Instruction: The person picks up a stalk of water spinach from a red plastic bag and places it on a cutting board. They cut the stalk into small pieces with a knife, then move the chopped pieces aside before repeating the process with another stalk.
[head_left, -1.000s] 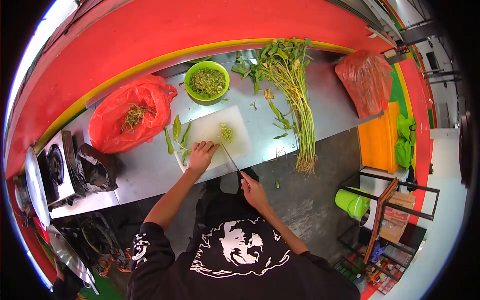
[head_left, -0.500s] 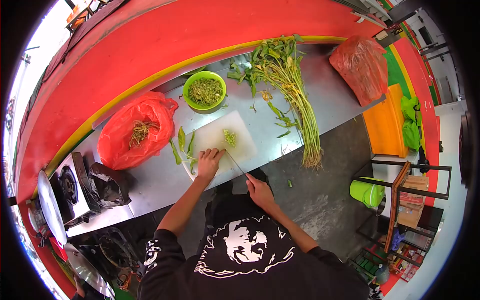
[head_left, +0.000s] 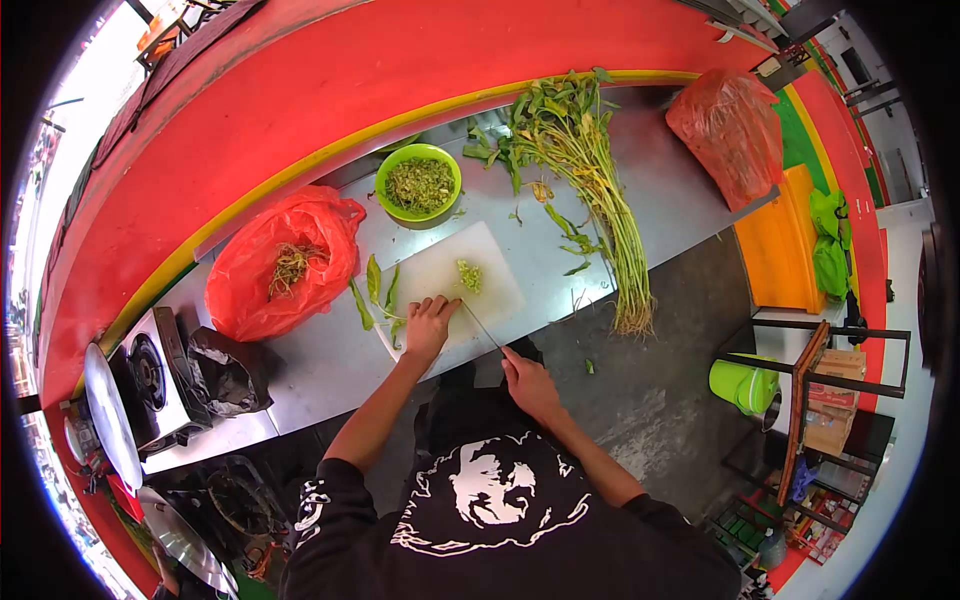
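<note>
My left hand (head_left: pixel 428 325) is closed, fingers curled down over green stems on a white cutting board (head_left: pixel 500 270). Leafy ends (head_left: pixel 378 285) of the greens stick out to its left. In my right hand (head_left: pixel 530 383) is the handle of a knife (head_left: pixel 484 326), whose thin blade slants up-left to the left fingertips. A small heap of chopped green stems (head_left: pixel 469 276) lies just beyond the blade tip. Behind the board stands a lime-green bowl (head_left: pixel 420 219) holding finely chopped greens (head_left: pixel 419 185).
A long rooted bunch of greens (head_left: pixel 610 190) overhangs the metal counter's (head_left: pixel 655 215) front edge. An opened red bag (head_left: pixel 235 285) with root trimmings (head_left: pixel 290 266) sits left, near a gas stove (head_left: pixel 150 370) and black bag (head_left: pixel 228 370). Another red bag (head_left: pixel 730 135) stands far right.
The whole scene has shifted slightly right and down in the view. Both hands, the knife and the chopped heap keep nearly the same places on the board.
</note>
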